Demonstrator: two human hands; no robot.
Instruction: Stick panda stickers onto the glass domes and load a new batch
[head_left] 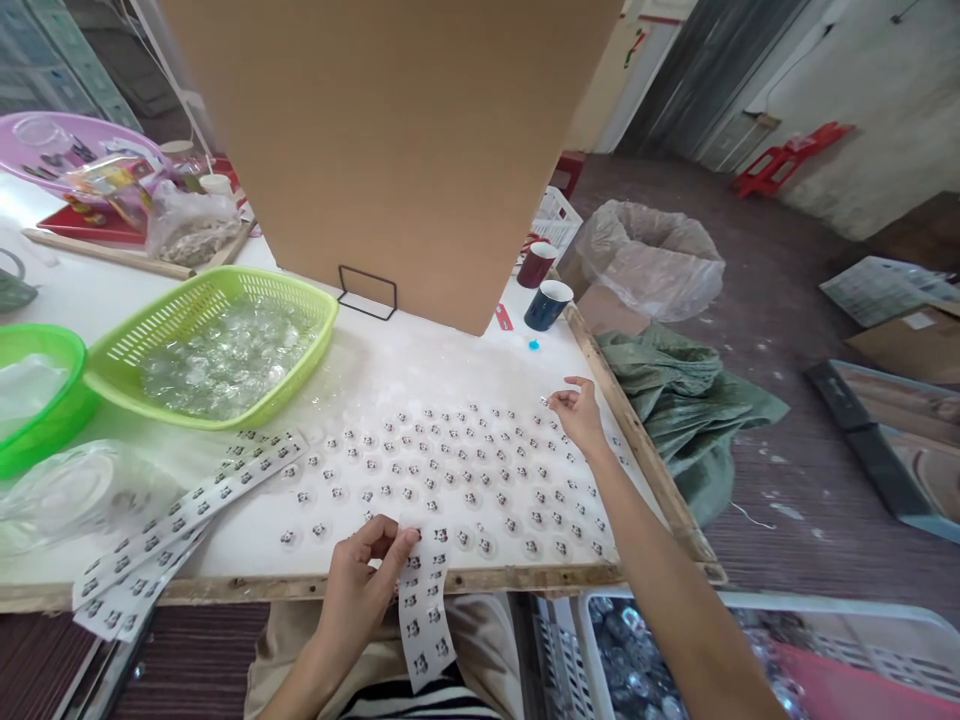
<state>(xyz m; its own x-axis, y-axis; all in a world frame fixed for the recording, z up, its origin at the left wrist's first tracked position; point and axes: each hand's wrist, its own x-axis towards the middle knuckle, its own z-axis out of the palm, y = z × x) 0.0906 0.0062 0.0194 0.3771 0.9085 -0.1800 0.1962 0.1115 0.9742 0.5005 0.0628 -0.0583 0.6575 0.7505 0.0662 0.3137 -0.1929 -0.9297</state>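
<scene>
While the left hand (364,565) pinches a sticker strip (426,620) over the near edge of the counter (442,355), the right hand (579,415) grips one small sticker (544,401) between thumb and finger, beside rows of clear discs (470,498). Beyond the left hand, leftward, a yellow-green basket (319,345) holds heaped clear pieces (232,355); farther left, a green basin (71,425) contains something whitish (30,385). Just beyond the right hand stand a blue mug (544,308) and a red mug (537,268), contents unclear; nearer and lower than that hand, a white crate (787,602) carries shiny pieces (622,650).
</scene>
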